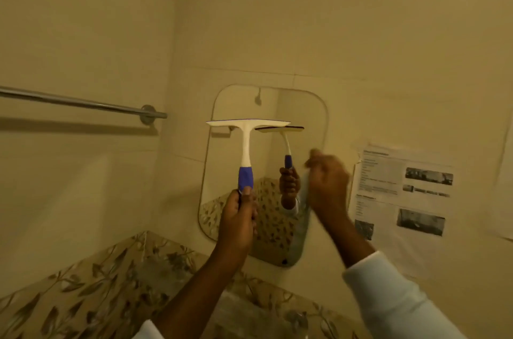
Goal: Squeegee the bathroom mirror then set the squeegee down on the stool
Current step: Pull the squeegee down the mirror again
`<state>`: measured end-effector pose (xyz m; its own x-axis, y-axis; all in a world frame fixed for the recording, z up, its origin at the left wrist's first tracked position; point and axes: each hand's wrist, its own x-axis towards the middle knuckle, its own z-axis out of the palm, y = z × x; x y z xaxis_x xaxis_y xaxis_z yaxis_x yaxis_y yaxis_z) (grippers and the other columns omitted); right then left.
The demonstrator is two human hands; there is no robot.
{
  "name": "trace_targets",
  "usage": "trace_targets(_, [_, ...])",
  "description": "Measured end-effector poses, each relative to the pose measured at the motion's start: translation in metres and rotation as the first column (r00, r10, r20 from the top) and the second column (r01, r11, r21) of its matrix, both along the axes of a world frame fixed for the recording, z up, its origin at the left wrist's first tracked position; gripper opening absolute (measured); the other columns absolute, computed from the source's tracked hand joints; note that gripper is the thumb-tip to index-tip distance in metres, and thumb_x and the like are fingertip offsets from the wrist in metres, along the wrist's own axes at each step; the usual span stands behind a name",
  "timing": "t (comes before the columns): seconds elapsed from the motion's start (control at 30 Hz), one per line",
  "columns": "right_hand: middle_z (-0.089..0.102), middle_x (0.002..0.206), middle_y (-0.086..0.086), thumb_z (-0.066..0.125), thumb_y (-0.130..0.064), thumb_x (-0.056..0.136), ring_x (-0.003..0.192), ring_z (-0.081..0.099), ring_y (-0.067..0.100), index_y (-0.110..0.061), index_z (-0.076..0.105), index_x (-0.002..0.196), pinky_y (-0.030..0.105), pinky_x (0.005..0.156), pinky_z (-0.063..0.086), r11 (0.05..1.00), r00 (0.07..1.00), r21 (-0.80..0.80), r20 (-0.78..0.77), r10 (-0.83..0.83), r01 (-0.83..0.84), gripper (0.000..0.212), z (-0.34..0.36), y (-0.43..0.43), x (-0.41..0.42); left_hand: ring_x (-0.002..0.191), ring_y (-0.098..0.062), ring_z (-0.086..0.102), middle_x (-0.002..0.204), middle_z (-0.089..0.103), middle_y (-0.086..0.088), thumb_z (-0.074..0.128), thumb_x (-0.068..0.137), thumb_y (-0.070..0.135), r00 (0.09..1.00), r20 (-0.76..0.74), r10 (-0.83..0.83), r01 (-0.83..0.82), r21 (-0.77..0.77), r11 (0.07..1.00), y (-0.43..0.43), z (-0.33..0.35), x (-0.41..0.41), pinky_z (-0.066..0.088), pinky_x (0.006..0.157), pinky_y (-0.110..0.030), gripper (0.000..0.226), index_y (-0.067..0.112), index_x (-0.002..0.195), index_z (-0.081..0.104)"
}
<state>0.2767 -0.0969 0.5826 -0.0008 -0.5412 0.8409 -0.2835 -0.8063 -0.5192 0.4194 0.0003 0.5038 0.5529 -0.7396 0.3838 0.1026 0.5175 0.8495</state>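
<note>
Left hand (239,214) around upright squeegee (245,150) handle, before mirror (305,111).

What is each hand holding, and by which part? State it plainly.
The left hand grips the white plastic squeegee by the lower end of its blue handle. The right hand is motion-blurred; whether it holds anything cannot be told.

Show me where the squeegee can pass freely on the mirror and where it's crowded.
Free: the mirror's upper band above the squeegee blade, and the tiled wall between the towel bar and the mirror's left edge. Crowded: the mirror's right edge, where the blurred right hand sits close to the paper sheet; the left hand covers its lower left.
</note>
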Motion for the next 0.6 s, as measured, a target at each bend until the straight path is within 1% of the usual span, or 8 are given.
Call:
trace_targets(0.03, [0.064, 0.098, 0.005, 0.043, -0.042, 0.111, 0.098, 0.062, 0.035, -0.01, 0.066, 0.097, 0.057, 0.093, 0.05, 0.985, 0.992, -0.113, 0.025, -0.126, 0.128, 0.043, 0.018, -0.013, -0.009, 0.049, -0.003, 0.045, 0.06, 0.052, 0.01, 0.052, 0.091, 0.061, 1.0, 0.024, 0.006, -0.006, -0.012, 1.0, -0.005, 0.002, 0.0, 0.04, 0.044, -0.021, 0.044, 0.02, 0.099, 0.067])
trace_targets(0.1, [0.062, 0.125, 0.015, 0.047, -0.04, 0.108, 0.124, 0.054, 0.042, -0.008, 0.065, 0.121, 0.049, 0.105, 0.039, 0.892, 0.936, -0.308, -0.01, -0.351, 0.331, 0.039, 0.061, -0.042, -0.029, 0.047, -0.003, 0.044, 0.057, 0.05, 0.01, 0.052, 0.09, 0.064, 0.999, -0.031, 0.044, -0.046, -0.042, 0.998, -0.019, 0.012, 0.003, 0.039, 0.042, -0.02, 0.049, 0.017, 0.093, 0.066])
trace_targets(0.17, [0.04, 0.163, 0.02, 0.047, -0.044, 0.108, 0.153, 0.031, 0.043, -0.014, 0.052, 0.149, 0.054, 0.123, 0.022, 0.807, 0.84, -0.404, -0.147, -0.522, 0.431, 0.051, 0.099, -0.07, -0.043, 0.045, -0.003, 0.043, 0.055, 0.05, 0.01, 0.052, 0.086, 0.068, 0.998, -0.016, 0.064, -0.065, -0.054, 0.996, -0.027, 0.014, 0.008, 0.038, 0.042, -0.019, 0.053, 0.016, 0.087, 0.065])
trace_targets(0.2, [0.024, 0.173, 0.019, 0.043, -0.049, 0.108, 0.16, 0.017, 0.043, -0.018, 0.042, 0.159, 0.056, 0.128, 0.01, 0.784, 0.786, -0.426, -0.227, -0.575, 0.451, 0.06, 0.11, -0.084, -0.05, 0.045, -0.003, 0.043, 0.055, 0.05, 0.01, 0.052, 0.085, 0.069, 0.998, -0.015, 0.066, -0.067, -0.061, 0.996, -0.032, 0.021, 0.006, 0.038, 0.042, -0.019, 0.055, 0.016, 0.085, 0.064])
trace_targets(0.27, [0.001, 0.179, 0.014, 0.03, -0.059, 0.106, 0.164, -0.002, 0.042, -0.025, 0.022, 0.17, 0.06, 0.13, -0.002, 0.774, 0.701, -0.422, -0.353, -0.62, 0.472, 0.073, 0.115, -0.108, -0.063, 0.045, -0.003, 0.042, 0.054, 0.049, 0.01, 0.052, 0.087, 0.069, 0.996, -0.006, 0.089, -0.09, -0.02, 0.996, -0.041, 0.031, 0.003, 0.037, 0.043, -0.02, 0.055, 0.015, 0.083, 0.063])
trace_targets(0.37, [-0.01, 0.179, 0.013, 0.019, -0.069, 0.104, 0.164, -0.011, 0.042, -0.025, 0.005, 0.172, 0.064, 0.13, -0.006, 0.696, 0.594, -0.502, -0.377, -0.711, 0.514, 0.082, 0.099, -0.135, -0.071, 0.044, -0.003, 0.043, 0.058, 0.053, 0.006, 0.052, 0.088, 0.068, 0.992, 0.031, 0.123, -0.122, -0.031, 0.992, -0.062, 0.039, 0.005, 0.037, 0.043, -0.019, 0.056, 0.013, 0.083, 0.064])
trace_targets(0.47, [-0.01, 0.179, 0.013, 0.02, -0.073, 0.103, 0.164, -0.01, 0.041, -0.026, 0.004, 0.173, 0.063, 0.13, -0.004, 0.643, 0.574, -0.546, -0.323, -0.753, 0.536, 0.085, 0.097, -0.146, -0.069, 0.045, -0.004, 0.044, 0.058, 0.054, 0.006, 0.051, 0.082, 0.072, 0.989, 0.065, 0.134, -0.131, -0.05, 0.99, -0.075, 0.063, 0.011, 0.038, 0.045, -0.02, 0.058, 0.016, 0.078, 0.064])
trace_targets(0.6, [-0.008, 0.179, 0.014, 0.023, -0.072, 0.103, 0.164, -0.008, 0.042, -0.025, 0.005, 0.173, 0.063, 0.13, -0.002, 0.623, 0.573, -0.566, -0.296, -0.764, 0.54, 0.086, 0.096, -0.148, -0.069, 0.044, -0.006, 0.042, 0.053, 0.051, 0.009, 0.052, 0.091, 0.068, 0.982, 0.019, 0.187, -0.186, -0.024, 0.982, -0.092, 0.086, 0.023, 0.035, 0.044, -0.024, 0.054, 0.018, 0.074, 0.062])
